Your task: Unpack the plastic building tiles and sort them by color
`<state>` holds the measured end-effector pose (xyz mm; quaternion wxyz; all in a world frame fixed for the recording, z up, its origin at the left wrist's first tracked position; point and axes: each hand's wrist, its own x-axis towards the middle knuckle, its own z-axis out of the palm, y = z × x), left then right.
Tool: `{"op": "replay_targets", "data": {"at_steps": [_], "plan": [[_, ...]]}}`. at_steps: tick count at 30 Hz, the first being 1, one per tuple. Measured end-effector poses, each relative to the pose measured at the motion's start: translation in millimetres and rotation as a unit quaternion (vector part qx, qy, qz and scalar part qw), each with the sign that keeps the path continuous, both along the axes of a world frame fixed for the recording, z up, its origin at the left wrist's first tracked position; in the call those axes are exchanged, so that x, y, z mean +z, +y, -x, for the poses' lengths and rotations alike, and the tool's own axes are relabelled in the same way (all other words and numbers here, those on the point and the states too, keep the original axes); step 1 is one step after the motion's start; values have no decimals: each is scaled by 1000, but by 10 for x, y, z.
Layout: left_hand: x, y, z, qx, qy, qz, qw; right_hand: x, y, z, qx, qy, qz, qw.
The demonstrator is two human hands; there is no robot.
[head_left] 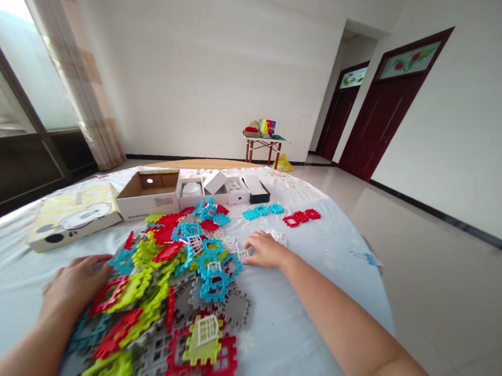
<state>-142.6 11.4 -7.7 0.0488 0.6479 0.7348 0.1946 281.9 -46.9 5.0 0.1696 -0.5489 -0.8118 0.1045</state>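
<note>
A mixed heap of plastic pieces (pixel 142 254) filled the space between the hands, its reds, greens, blues and greys jumbled, so by the look of it most lay unsorted. The left hand (pixel 74 284) rested at the heap's near side, fingers loosely curved; whether it gripped anything could not be told. The right hand (pixel 265 249) was bent, fingertips at a white window piece (pixel 242 256), a pinch likely but unclear. Beyond it lay a blue group (pixel 263 211), a red group (pixel 301 217) to its right, and, just beside its knuckles, a few white pieces (pixel 278 237), seemingly the little set apart.
</note>
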Motion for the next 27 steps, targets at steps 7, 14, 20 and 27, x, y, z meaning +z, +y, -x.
{"op": "replay_targets", "data": {"at_steps": [7,14,20,27], "plan": [[-80,17,46,-30,5,-29,999,155,-7,-121,-4,160,39,986],[33,-69,-35,-26,15,5,1000,276,-57,-623,-103,207,-11,973],[67,-71,-52,4,-28,5,1000,-32,-100,-955,-218,219,-83,947],[3,-57,39,-29,-40,-15,999,-108,-177,-681,-189,184,-119,957]]}}
